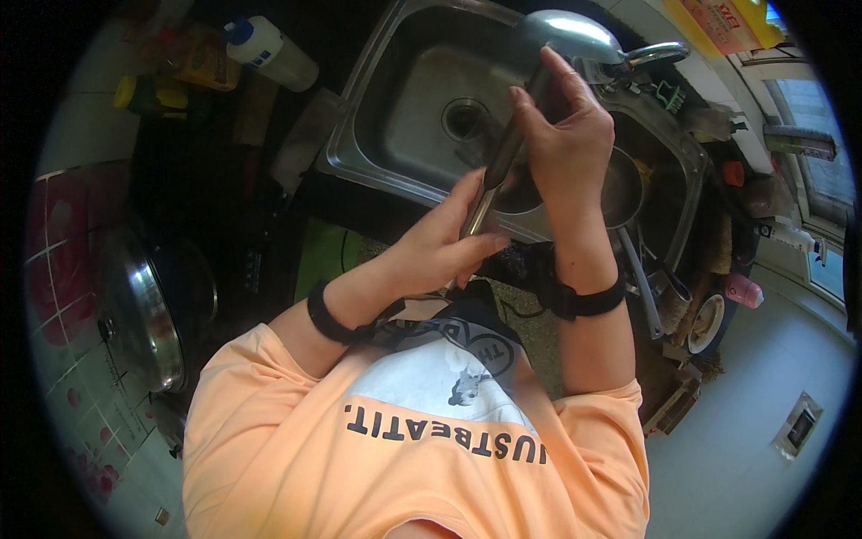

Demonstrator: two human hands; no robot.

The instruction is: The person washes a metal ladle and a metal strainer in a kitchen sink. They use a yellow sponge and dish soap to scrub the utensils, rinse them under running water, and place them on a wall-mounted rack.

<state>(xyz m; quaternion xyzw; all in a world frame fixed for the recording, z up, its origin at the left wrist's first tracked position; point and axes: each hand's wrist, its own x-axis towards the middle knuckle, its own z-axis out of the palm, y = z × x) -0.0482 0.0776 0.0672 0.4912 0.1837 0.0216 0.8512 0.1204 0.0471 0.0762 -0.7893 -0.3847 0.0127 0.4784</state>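
Observation:
My left hand (438, 242) closes around the lower end of a long-handled metal utensil, seemingly a ladle (506, 153). Farther up the same handle, my right hand (572, 135) grips it between thumb and fingers. The utensil slants over the edge of a stainless steel sink (417, 101), and its shiny rounded head (569, 34) appears to be at the upper end, beside the faucet (653, 55). Part of the handle is hidden behind my fingers. Below my right hand, a pan (623, 185) sits in the smaller right basin, its grey handle (640, 283) reaching over the rim toward me.
A drain (465, 120) lies in the left basin. Left of the sink stands a white bottle with a blue cap (273, 54). A large lidded pot (145, 310) is at far left. At right are a green brush (671, 98), a spray bottle (788, 237) and a pink bottle (743, 290).

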